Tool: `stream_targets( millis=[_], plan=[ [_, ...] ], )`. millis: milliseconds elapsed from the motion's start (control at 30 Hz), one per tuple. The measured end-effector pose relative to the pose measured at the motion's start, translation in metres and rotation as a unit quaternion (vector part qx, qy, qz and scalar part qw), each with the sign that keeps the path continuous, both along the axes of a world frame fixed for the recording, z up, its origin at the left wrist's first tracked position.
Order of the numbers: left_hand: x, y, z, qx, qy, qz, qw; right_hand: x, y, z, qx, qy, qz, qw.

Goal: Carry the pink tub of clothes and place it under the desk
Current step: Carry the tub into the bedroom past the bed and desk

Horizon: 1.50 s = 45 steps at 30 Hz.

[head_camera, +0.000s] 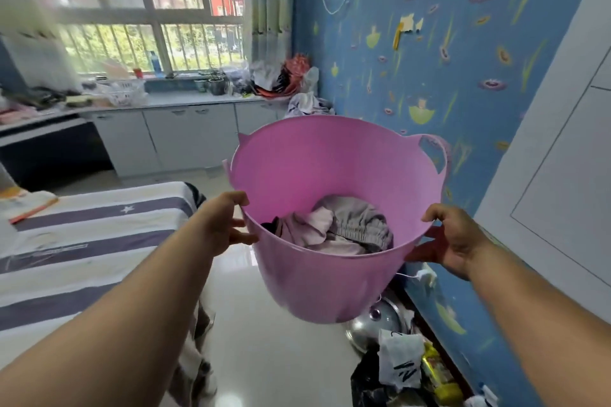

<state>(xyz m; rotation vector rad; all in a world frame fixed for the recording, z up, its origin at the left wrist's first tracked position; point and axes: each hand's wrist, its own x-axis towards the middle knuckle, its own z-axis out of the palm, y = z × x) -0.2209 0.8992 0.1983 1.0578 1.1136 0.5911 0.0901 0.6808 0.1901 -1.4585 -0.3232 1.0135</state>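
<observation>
In a blue-walled bedroom, the pink tub (334,218) is being carried, fingers (243,236) clamped on its rim; floor clutter (396,357) beneath the tub could cause tripping.

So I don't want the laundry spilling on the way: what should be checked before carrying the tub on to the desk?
1. Left hand grips the rim of the pink tub: ok.
2. Right hand grips the opposite rim: ok.
3. Clothes sit low in the tub, well below the rim: ok.
4. Tub level: not ok, it tips toward the person.
5. Floor ahead between bed and wall clutter: ok, bare tiles.
6. Space under the desk free: cannot tell, it is dark.
</observation>
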Motion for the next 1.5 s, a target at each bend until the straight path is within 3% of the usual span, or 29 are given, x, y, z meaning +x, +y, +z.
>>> stream_targets(
  millis=[800,1500],
  plan=[
    [-0.112,0.193,0.017,0.029,0.001,0.111,0.993,-0.071,0.272,0.023,0.008,-0.032,0.115,0.993],
    [-0.018,0.389,0.014,0.027,-0.011,0.218,0.976,0.047,0.555,0.027,-0.006,-0.021,0.226,0.974]
  ],
)
